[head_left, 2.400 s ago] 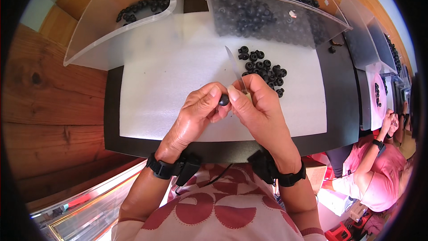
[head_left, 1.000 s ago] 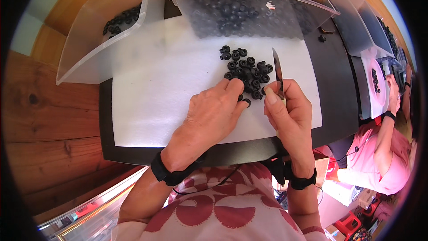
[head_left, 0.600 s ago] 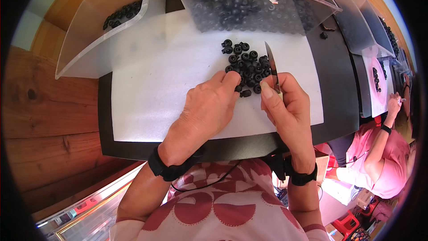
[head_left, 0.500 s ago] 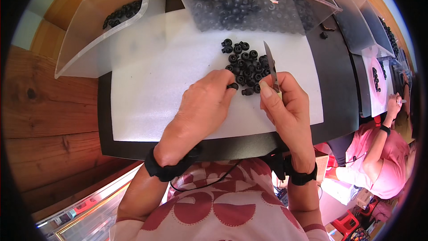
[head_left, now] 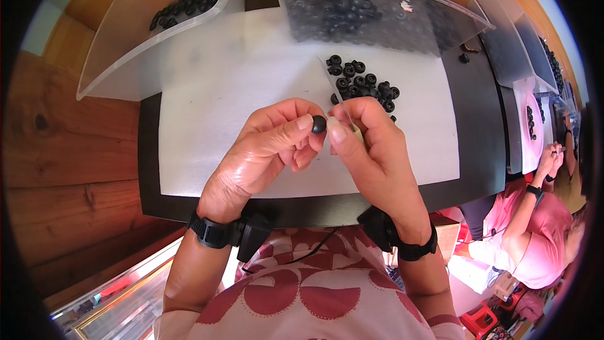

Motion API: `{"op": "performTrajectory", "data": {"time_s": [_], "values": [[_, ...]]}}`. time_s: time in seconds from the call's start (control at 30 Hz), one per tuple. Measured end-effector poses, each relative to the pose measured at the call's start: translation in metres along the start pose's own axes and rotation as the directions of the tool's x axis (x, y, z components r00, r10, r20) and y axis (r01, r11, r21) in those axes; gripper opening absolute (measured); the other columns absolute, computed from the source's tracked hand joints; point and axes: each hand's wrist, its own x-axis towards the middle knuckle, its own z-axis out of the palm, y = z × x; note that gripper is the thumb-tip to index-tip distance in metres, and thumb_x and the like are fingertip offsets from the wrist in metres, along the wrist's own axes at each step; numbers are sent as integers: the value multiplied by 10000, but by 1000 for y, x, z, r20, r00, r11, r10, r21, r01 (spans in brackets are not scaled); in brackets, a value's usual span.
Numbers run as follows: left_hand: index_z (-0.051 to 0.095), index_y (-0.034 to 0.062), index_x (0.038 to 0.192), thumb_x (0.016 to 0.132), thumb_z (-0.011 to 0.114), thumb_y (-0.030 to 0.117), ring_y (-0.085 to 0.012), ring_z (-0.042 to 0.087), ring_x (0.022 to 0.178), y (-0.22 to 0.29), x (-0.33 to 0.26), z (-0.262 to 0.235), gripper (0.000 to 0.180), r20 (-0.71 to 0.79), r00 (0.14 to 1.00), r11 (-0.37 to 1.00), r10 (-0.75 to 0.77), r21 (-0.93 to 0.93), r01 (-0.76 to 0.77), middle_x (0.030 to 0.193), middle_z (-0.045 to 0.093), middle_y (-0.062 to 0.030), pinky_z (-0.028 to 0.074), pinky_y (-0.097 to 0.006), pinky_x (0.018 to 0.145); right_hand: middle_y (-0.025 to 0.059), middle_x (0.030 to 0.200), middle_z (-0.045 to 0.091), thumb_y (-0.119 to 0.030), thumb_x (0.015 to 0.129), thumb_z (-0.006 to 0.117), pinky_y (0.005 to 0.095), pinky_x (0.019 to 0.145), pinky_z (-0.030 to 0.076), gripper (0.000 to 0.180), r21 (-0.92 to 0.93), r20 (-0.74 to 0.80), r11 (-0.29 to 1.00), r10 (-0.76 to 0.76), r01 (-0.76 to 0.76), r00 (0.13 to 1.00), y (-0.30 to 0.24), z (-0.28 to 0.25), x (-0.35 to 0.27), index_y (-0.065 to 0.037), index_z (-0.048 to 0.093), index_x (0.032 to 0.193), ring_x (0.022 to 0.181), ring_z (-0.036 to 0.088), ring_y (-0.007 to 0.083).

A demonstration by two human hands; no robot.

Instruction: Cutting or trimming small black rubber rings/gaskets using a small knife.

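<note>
Between the thumb and fingers of my left hand [head_left: 270,141] is a small black round piece [head_left: 319,124], its smooth domed side showing. My right hand [head_left: 377,151] is closed around a small knife [head_left: 335,87] with a thin pointed blade and a pale yellow handle [head_left: 358,134]. The blade points up and away, and my right thumb is beside the black piece; whether they touch I cannot tell. Beyond my right hand, a loose pile of black pieces [head_left: 371,80], several showing a hole in a ringed end, lies on a white sheet [head_left: 207,145].
A large clear bin [head_left: 377,25] full of black pieces stands at the far side. Another clear bin [head_left: 151,56], holding fewer, stands at the left. A stray piece [head_left: 464,58] lies on the dark tabletop [head_left: 481,132]. At the right, a person in pink [head_left: 535,233] works by a pink tray [head_left: 528,107].
My left hand has lifted a black piece from the pile's edge, drawn it nearer and turned palm inward. My right hand has moved left with the knife, so both hands now meet.
</note>
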Motion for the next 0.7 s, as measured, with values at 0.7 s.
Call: {"op": "performTrajectory", "data": {"time_s": [0.7], "values": [[578, -54, 1162, 939, 719, 325, -70, 485, 661, -15, 4, -25, 461, 10, 994, 991, 110, -82, -109, 869, 604, -45, 386, -225, 579, 124, 848, 668, -90, 971, 651, 361, 552, 490, 170, -319, 121, 937, -107, 140, 987, -4, 2, -14, -39, 521, 1066, 613, 651, 295]]}}
